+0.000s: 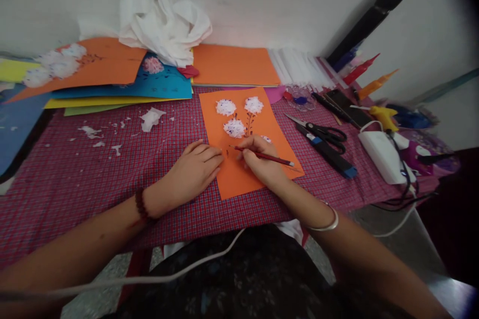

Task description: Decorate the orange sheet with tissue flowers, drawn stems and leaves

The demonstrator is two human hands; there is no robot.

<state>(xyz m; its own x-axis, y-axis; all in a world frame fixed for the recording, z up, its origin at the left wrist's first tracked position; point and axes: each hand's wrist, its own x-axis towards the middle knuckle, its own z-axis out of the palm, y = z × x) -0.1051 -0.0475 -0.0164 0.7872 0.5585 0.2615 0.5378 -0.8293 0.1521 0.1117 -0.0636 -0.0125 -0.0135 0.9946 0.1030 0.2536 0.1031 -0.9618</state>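
An orange sheet (239, 179) lies on the checked cloth in front of me. Three white, purple-flecked tissue flowers (234, 128) show on it, with dark stems and leaf marks (250, 122) drawn below. Part of another flower (266, 138) peeks out past my right hand (262, 159). That hand is closed around a slim dark red pencil (275, 159), its tip pointing left, close to the paper near a short dark mark. My left hand (196, 167) rests flat, fingers stretched out, the fingertips on the sheet's left edge. It holds nothing.
To the right lie scissors (325, 134), a blue-black cutter (333, 157), a yellow glue gun (383, 115) and a white box (385, 154) with cables. Coloured sheets (160, 84), crumpled white cloth or tissue (160, 20) and white strips (299, 67) line the back. Paper scraps (151, 119) lie left.
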